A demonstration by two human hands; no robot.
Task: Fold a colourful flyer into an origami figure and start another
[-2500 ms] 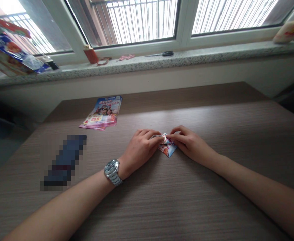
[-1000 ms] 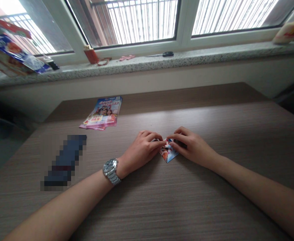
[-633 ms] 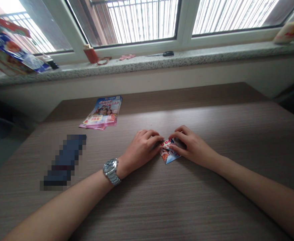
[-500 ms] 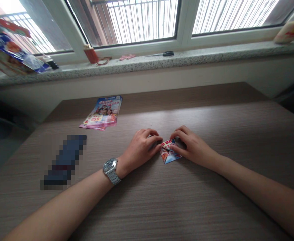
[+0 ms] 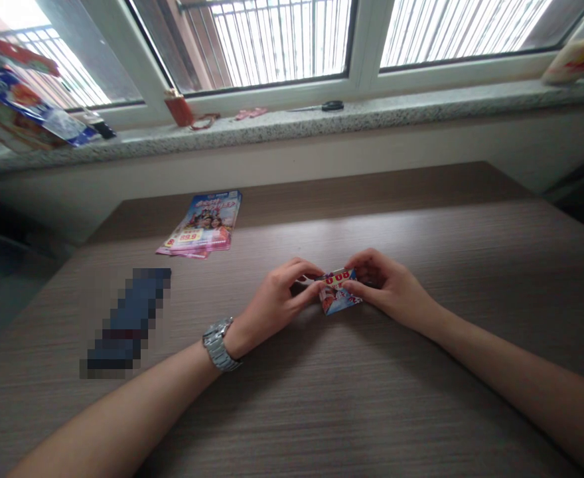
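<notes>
Our left hand (image 5: 272, 299) and right hand (image 5: 399, 290) pinch folded paper (image 5: 336, 301) between fingers (image 5: 306, 297); leaflets (image 5: 207, 222) lie near the surface's (image 5: 292, 411) far-left corner.

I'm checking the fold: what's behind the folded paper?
Past the folded paper, the table shows. The paper's back and anything directly behind it are hidden; the left hand and right hand overlap its sides.

Folded printed paper (image 5: 339, 302) bears red characters. Left hand (image 5: 271, 300) pinches the paper's left edge; steel watch (image 5: 217, 346) on that wrist. Right hand (image 5: 402, 292) grips the paper's right side, thumb on its face. Tabletop (image 5: 322, 411) carries flyer stack (image 5: 205, 222), beyond and left of paper; pixelated dark object (image 5: 133, 318) lies well left of it.
</notes>
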